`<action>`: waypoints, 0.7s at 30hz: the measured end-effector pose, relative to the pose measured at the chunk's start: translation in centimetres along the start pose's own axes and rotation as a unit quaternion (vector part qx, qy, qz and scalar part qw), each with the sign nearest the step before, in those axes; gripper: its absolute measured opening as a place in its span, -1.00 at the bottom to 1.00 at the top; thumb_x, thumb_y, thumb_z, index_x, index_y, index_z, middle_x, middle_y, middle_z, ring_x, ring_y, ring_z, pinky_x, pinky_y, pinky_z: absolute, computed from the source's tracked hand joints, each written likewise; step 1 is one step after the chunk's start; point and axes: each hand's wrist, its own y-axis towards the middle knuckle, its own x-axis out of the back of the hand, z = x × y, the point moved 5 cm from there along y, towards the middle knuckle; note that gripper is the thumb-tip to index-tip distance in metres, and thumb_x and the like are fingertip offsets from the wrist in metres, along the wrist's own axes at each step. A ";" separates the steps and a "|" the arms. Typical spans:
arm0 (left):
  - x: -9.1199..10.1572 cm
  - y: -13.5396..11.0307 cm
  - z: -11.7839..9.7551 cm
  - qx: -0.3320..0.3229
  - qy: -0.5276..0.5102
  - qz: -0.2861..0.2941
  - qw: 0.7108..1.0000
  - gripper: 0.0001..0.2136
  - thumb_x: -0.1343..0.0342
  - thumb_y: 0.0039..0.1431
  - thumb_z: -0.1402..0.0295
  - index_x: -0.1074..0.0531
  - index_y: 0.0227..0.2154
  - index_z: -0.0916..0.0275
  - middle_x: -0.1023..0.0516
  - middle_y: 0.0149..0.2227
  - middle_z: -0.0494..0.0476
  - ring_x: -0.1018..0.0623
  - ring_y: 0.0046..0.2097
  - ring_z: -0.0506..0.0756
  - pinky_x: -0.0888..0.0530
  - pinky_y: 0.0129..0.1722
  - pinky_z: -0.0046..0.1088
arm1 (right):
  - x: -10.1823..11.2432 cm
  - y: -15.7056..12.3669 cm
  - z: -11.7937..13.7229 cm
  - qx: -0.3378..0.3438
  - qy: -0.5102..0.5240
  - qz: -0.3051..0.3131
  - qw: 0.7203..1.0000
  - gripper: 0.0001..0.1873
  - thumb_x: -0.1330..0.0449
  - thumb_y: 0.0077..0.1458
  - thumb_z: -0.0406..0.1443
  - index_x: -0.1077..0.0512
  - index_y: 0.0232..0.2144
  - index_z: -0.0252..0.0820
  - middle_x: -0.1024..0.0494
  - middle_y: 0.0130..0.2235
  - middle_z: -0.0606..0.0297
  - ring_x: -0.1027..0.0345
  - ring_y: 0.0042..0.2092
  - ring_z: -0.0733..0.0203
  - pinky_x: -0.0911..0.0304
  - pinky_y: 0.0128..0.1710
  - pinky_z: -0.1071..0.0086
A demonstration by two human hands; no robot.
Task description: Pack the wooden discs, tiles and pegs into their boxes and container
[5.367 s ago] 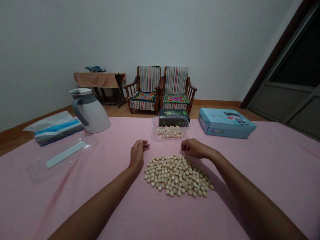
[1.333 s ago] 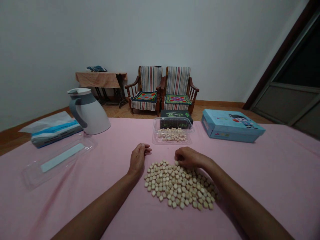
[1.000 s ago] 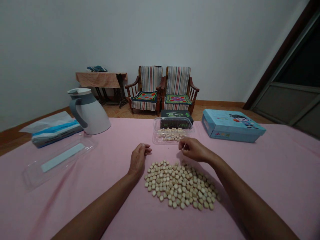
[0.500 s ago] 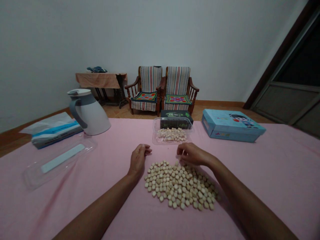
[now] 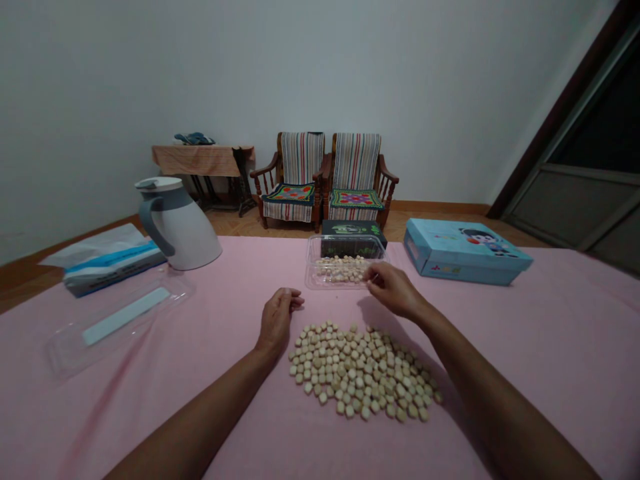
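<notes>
A spread of small pale pieces (image 5: 357, 373), rounded squares that look like wood, lies on the pink cloth. Behind it stands a clear plastic container (image 5: 330, 283) with more such pieces (image 5: 343, 268) inside. My right hand (image 5: 393, 288) hovers at the container's front right corner, thumb and fingers pinched together. Whatever the pinch holds, if anything, is hidden. Left of the spread, my left hand (image 5: 277, 321) rests on its side on the cloth, fingers loosely stretched to the right and holding nothing.
A black box (image 5: 353, 229) sits behind the container. To the right is a light blue box (image 5: 465, 250). On the left are a white and grey jug (image 5: 187, 230), a tissue pack (image 5: 115, 263) and a clear plastic lid (image 5: 120, 323). Two chairs (image 5: 327, 177) stand beyond the table.
My right hand has moved away from the back edge of the spread, forward and slightly right, to the container's corner. My left hand has stayed in place.
</notes>
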 end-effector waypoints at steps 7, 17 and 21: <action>-0.1 -0.1 -0.2 0.004 0.002 0.002 1.000 -0.67 -0.02 0.10 0.10 -0.43 -0.39 0.32 -0.53 -0.45 0.14 -0.49 -0.39 0.04 -0.42 -0.32 -0.43 | 0.7 0.2 0.0 -0.008 0.084 -0.056 0.995 -0.78 -0.02 -0.04 -0.45 -0.40 -0.32 -0.24 -0.51 -0.31 0.22 -0.39 -0.32 0.28 -0.25 -0.31 0.42; 0.0 0.0 0.0 0.005 0.001 0.004 1.000 -0.66 -0.03 0.10 0.08 -0.44 -0.39 0.32 -0.53 -0.45 0.14 -0.49 -0.39 0.05 -0.42 -0.32 -0.42 | -5.6 -2.4 1.6 0.086 -0.011 0.289 0.953 -0.73 -0.10 -0.15 -0.47 -0.49 -0.34 -0.23 -0.51 -0.36 0.26 -0.33 -0.36 0.31 -0.17 -0.38 0.50; 0.0 -0.1 -0.1 -0.002 0.008 0.007 1.000 -0.65 -0.03 0.10 0.07 -0.44 -0.39 0.31 -0.53 -0.44 0.15 -0.49 -0.39 0.05 -0.43 -0.32 -0.42 | -6.2 -2.4 1.7 0.083 -0.030 0.292 0.952 -0.72 -0.08 -0.16 -0.48 -0.48 -0.35 -0.23 -0.50 -0.35 0.26 -0.30 -0.35 0.30 -0.15 -0.37 0.49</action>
